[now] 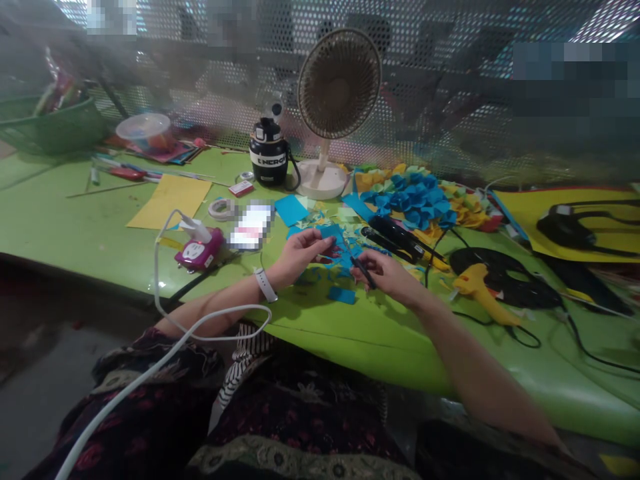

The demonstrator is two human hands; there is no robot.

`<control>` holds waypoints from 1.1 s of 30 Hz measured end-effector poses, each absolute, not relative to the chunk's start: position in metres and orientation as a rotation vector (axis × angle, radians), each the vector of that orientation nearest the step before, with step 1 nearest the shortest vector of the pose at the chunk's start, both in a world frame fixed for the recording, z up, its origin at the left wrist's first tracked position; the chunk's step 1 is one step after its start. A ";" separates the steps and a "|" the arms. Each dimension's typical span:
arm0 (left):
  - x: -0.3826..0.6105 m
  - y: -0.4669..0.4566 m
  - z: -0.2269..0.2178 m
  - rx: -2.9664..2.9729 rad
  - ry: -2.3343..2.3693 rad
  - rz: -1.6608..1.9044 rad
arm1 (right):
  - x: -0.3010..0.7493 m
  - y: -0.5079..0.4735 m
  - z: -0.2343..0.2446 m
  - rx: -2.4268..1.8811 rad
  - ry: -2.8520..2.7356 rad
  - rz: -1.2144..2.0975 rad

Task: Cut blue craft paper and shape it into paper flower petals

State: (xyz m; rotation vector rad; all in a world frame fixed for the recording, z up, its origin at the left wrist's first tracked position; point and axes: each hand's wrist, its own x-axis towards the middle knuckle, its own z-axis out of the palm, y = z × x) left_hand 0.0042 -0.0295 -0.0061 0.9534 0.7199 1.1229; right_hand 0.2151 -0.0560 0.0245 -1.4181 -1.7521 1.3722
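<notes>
Between the thumb and fingers of my left hand (301, 253) is a small piece of blue paper (331, 231). My right hand (387, 272) is closed around dark-handled scissors (366, 272), whose blades point up and left towards that paper. I cannot tell whether the blades touch it. Blue and yellow paper scraps (320, 217) lie under and behind both hands. A blue paper rectangle (342, 295) rests on the green table (350, 333) just in front of them. Behind my right hand is a heap of cut blue paper pieces (413, 200), with yellow and pale green ones around it.
A white cable (200, 327) loops over my left forearm from a purple power adapter (200, 250). A phone (253, 225), tape roll (223, 209), black bottle (269, 152) and fan (340, 83) stand or lie beyond. At right are a yellow glue gun (483, 293) and black cords.
</notes>
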 end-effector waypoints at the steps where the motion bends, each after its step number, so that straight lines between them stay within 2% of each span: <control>1: 0.004 -0.029 -0.007 0.954 0.717 1.120 | 0.215 -0.056 0.025 -1.416 -1.756 1.372; 33: 0.005 -0.030 -0.004 0.849 0.700 1.137 | 0.215 -0.056 0.022 -1.469 -1.827 1.224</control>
